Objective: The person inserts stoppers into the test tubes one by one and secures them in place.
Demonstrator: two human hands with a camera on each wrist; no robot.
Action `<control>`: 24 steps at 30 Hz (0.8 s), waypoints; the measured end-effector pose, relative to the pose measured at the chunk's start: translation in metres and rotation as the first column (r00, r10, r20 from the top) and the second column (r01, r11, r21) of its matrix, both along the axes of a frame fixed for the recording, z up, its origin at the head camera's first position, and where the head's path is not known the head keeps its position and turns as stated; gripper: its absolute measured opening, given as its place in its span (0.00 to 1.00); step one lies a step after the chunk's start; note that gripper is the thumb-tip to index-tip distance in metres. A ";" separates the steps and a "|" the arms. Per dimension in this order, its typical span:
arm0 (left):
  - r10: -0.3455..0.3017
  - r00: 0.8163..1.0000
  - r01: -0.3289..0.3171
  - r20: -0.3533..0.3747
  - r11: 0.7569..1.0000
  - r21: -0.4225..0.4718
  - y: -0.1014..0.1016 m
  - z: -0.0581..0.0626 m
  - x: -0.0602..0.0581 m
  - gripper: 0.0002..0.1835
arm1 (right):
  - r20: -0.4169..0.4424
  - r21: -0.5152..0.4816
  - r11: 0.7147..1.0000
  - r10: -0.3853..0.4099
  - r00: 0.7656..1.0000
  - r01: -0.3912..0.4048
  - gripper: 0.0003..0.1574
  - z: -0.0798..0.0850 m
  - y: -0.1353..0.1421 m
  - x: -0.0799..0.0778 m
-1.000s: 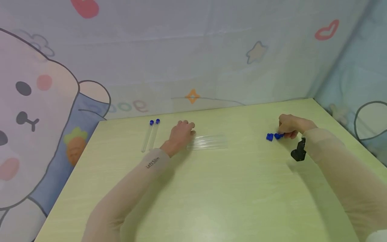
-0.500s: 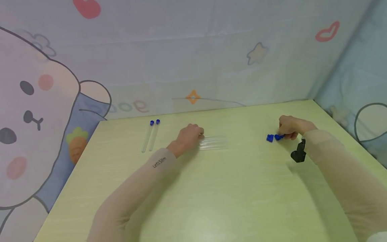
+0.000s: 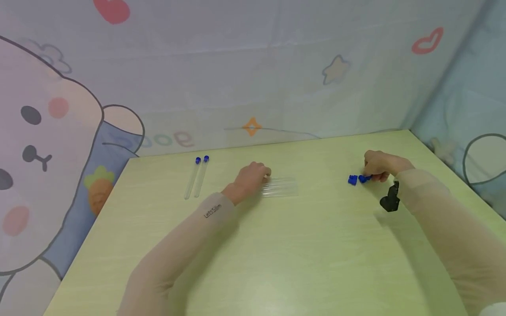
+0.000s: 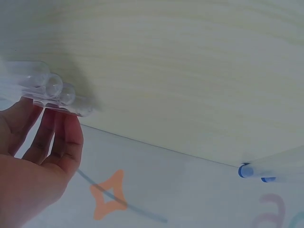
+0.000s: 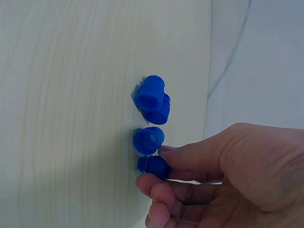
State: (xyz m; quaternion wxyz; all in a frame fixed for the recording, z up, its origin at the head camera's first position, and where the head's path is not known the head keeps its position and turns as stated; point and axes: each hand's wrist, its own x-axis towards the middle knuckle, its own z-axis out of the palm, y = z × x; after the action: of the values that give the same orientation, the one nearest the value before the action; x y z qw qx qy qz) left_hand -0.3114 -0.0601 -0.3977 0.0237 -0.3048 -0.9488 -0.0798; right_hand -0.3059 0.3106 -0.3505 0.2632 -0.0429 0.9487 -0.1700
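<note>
Left wrist view: clear, open-ended plastic tubes (image 4: 54, 86) lie side by side on the table (image 3: 276, 250); the left hand's (image 3: 249, 182) bent fingertips touch the outermost, pinch or not, can't tell. Right hand (image 3: 383, 163) pinches a small blue plastic cap (image 5: 156, 167) between thumb and index, three loose blue caps (image 5: 151, 94) beside it. Step looks like picking up parts; next probably calls for lifting one tube free. Two blue-capped clear tubes (image 3: 192, 180) lie left.

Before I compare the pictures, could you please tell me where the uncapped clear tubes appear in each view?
Head: the uncapped clear tubes lie slightly right of and below centre, at the left hand.
Left wrist: the uncapped clear tubes reach in from the left edge, above centre.
Right wrist: not in it.
Shared landmark: the printed orange star, in the head and left wrist views only.
</note>
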 end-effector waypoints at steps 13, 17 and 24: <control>-0.034 0.996 0.036 0.085 0.999 -0.025 0.003 0.004 -0.003 0.17 | 0.010 0.006 1.000 -0.006 1.000 0.006 0.14 0.000 0.000 -0.001; -0.042 0.996 0.045 0.078 0.998 -0.041 0.003 0.003 -0.003 0.18 | 0.012 -0.001 1.000 -0.009 1.000 0.009 0.16 0.000 -0.001 0.000; -0.044 0.999 0.045 0.025 0.997 -0.062 0.000 0.006 -0.005 0.20 | 0.019 -0.023 1.000 -0.017 1.000 0.018 0.12 0.002 0.000 0.001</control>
State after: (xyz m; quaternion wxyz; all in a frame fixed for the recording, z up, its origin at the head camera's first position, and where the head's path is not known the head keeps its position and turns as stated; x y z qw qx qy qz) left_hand -0.3159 -0.0598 -0.3913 0.0014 -0.3256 -0.9440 -0.0543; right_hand -0.3048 0.3106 -0.3484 0.2699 -0.0362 0.9445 -0.1838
